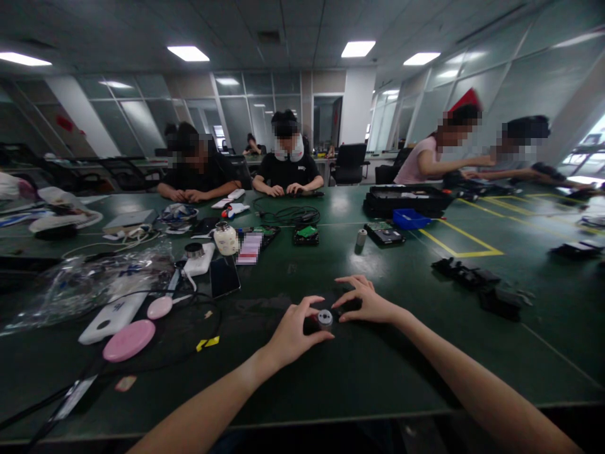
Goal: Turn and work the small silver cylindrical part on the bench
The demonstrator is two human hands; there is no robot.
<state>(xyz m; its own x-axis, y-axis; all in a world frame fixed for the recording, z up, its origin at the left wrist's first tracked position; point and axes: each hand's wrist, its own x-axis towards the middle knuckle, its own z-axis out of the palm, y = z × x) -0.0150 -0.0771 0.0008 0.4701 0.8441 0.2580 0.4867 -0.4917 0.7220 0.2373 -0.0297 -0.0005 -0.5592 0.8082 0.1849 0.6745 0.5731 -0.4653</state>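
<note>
A small metal cylinder that looks like a motor [325, 319] stands upright on the green table, its round end face with small holes turned up. My left hand [299, 329] curves around its left side, with thumb and fingers apart; any contact is hard to make out. Just right of the cylinder is my right hand [366, 302]. Its thumb and a bent finger come together at a small dark piece [338, 313], too small to name, while the index finger stretches out above. A second, similar metal cylinder [362, 237] stands farther back.
Left lie a pink round lid [129, 340], a white power bank [113, 318], a phone [225, 276] and clear plastic wrap [94, 284]. Hard drives [385, 233], a blue tray [410, 219] and black parts [500, 301] are on the right. Co-workers sit across the table [425, 366].
</note>
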